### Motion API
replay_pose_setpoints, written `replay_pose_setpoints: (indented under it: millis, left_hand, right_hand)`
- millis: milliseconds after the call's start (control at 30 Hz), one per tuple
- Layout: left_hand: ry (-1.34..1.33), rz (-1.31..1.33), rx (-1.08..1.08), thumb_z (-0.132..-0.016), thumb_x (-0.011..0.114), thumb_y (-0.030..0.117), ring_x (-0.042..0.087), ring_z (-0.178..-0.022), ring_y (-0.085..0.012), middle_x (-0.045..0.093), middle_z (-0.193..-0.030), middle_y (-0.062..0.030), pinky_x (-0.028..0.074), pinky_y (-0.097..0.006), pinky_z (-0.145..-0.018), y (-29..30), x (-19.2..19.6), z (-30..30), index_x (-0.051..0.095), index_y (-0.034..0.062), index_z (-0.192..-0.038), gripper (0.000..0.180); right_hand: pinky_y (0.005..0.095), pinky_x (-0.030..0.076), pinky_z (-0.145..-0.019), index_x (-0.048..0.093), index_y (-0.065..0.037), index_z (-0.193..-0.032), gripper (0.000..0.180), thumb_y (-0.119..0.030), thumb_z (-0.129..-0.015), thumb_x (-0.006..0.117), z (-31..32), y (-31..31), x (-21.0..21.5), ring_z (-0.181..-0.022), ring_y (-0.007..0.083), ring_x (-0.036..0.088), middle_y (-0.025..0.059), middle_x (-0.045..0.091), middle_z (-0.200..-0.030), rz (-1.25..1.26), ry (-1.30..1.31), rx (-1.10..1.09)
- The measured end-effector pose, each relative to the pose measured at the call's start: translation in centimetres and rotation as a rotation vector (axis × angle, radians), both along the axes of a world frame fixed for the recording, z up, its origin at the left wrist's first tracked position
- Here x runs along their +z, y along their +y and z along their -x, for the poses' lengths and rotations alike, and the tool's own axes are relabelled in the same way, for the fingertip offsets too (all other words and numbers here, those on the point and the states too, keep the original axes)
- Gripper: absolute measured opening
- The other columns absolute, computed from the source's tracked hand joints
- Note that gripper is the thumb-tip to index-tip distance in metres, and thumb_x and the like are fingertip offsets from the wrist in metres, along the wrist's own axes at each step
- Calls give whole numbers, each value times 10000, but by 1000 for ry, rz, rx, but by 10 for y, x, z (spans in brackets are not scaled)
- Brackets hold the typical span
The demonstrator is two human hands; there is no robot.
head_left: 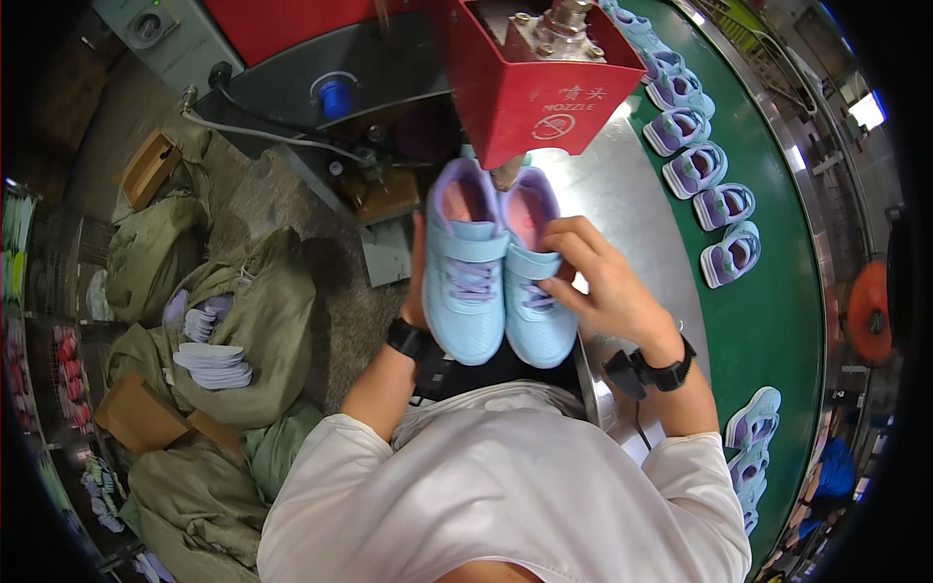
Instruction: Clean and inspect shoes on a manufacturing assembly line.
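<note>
Two light blue sneakers with lilac laces and pink insoles are side by side in front of me, toes toward my body. The left sneaker (467, 301) is held along its outer side by my left hand (416, 284), whose fingers are mostly hidden behind it. On the right sneaker (537, 325), my right hand (604, 280) grips the light blue strap (532, 262) between thumb and fingers. Just past the heels, a metal nozzle tip (507, 175) points down beneath a red machine housing (530, 97).
A green conveyor belt (753, 335) on the right carries several similar shoes (727, 206). A metal ledge (641, 209) lies between it and me. To the left are olive sacks (262, 330), a stack of pale insoles (214, 365) and cardboard boxes (144, 416).
</note>
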State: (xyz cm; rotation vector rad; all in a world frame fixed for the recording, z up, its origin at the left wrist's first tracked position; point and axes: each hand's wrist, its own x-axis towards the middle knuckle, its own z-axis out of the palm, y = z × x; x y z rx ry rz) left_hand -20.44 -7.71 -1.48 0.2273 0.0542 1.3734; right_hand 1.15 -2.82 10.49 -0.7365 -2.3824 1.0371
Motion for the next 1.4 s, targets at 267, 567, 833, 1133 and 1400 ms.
replay_pose_setpoints:
  millis: [267, 567, 833, 1133, 1400]
  left_hand:
    - [124, -118, 127, -983, 355, 646, 533, -1250, -243, 504, -1429, -100, 406, -386, -1097, 8, 25, 44, 388, 97, -1479, 741]
    - [138, 106, 216, -1003, 347, 611, 561, -1220, -235, 522, -1409, -102, 441, -390, -1070, -34, 36, 16, 387, 86, -1471, 705]
    - [189, 200, 91, -1003, 389, 586, 585, -1190, -221, 560, -1374, -97, 454, -381, -1060, -38, 32, 8, 425, 83, -1451, 674]
    - [177, 194, -483, -937, 393, 699, 510, -1292, -303, 478, -1437, -177, 388, -473, -1116, -10, 22, -64, 332, 35, -1488, 865]
    - [54, -89, -713, -961, 281, 703, 118, -1518, -273, 155, -1630, -138, 233, -548, -1177, 32, 9, -96, 185, 21, -1551, 906]
  right_hand:
    - [369, 529, -755, 572, -18, -1091, 341, 48, -779, 694, 29, 5, 21, -929, 299, 614, 127, 534, -1159, -201, 152, 45]
    - [376, 526, -831, 577, -14, -1069, 336, 44, -762, 703, 14, -23, 26, -981, 305, 610, 127, 535, -1146, -143, 114, 53]
    - [364, 537, -773, 598, -41, -1162, 262, -121, -913, 613, -6, 0, 21, -953, 283, 636, 145, 567, -1182, 191, -14, 173]
    - [355, 507, -628, 676, -123, -901, 160, -147, -747, 639, -73, -7, 21, -744, 202, 620, -11, 637, -945, -685, -389, 101]
    - [449, 486, -634, 621, 21, -778, 263, -233, -811, 679, -280, -59, 9, -705, 390, 629, 186, 656, -780, -298, -659, -1334]
